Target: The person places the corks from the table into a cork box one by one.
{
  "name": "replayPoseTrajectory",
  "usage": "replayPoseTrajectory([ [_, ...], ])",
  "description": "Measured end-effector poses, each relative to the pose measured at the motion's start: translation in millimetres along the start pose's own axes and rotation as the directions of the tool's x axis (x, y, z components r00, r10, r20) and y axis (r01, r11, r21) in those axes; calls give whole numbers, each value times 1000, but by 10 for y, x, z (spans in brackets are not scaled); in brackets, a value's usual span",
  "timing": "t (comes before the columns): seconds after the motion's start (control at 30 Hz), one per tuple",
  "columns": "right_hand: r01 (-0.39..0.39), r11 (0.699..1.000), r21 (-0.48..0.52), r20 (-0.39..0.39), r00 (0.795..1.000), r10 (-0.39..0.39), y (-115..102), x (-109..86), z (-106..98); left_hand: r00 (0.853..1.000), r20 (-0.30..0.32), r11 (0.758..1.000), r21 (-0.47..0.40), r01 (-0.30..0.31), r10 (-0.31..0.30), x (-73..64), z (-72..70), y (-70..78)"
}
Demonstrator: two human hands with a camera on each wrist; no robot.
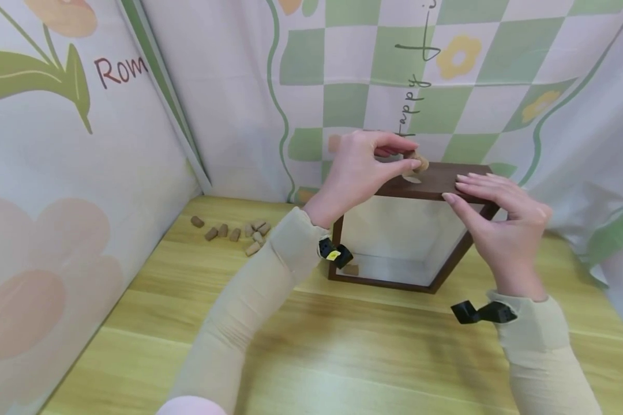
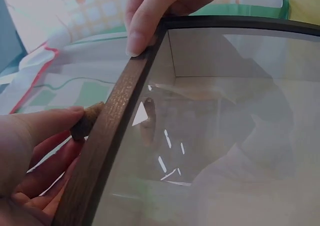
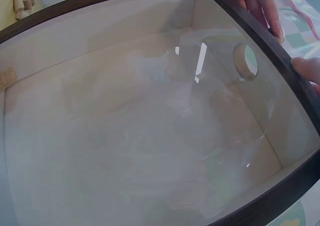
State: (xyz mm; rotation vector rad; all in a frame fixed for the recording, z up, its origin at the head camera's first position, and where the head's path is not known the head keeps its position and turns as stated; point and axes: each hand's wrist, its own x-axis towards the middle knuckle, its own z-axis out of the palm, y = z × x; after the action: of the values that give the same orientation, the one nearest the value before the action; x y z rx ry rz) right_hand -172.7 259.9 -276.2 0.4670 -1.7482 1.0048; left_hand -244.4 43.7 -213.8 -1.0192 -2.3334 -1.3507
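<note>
A dark brown wooden box frame (image 1: 459,177) with a clear front stands upright on the table. My left hand (image 1: 360,164) pinches a small cork (image 1: 419,162) between thumb and fingers, just above the round hole (image 1: 412,179) in the box's top; in the left wrist view the cork (image 2: 88,121) is beside the wooden edge. With extended fingers, my right hand (image 1: 511,216) rests on the top at its right end, thumb at the front edge. Inside, one cork (image 1: 351,270) lies in the bottom left corner. The right wrist view shows the hole (image 3: 240,61) from within.
Several loose corks (image 1: 235,234) lie on the wooden table (image 1: 187,323) left of the box, near my left forearm. A checked green and white curtain (image 1: 342,104) hangs right behind the box. At the left stands a flower-printed cloth wall (image 1: 47,190).
</note>
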Motion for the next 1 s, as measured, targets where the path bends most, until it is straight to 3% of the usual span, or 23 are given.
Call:
replayPoseTrajectory([
  [0.27,8,1000,0,-11,1000,-8,7,11,13,999,43,997,79,12,-15,32,39,-15],
  [0.47,7,1000,23,-24,1000,-7,8,8,27,1000,9,998,51,19,-20,6,40,-36],
  [0.7,5,1000,16,-17,1000,-5,6,6,28,995,-94,999,-15,-44,43,-61,-18,-56],
  [1.0,-9,1000,27,-20,1000,9,-6,5,29,966,-256,986,-145,-85,46,-251,-206,-170],
])
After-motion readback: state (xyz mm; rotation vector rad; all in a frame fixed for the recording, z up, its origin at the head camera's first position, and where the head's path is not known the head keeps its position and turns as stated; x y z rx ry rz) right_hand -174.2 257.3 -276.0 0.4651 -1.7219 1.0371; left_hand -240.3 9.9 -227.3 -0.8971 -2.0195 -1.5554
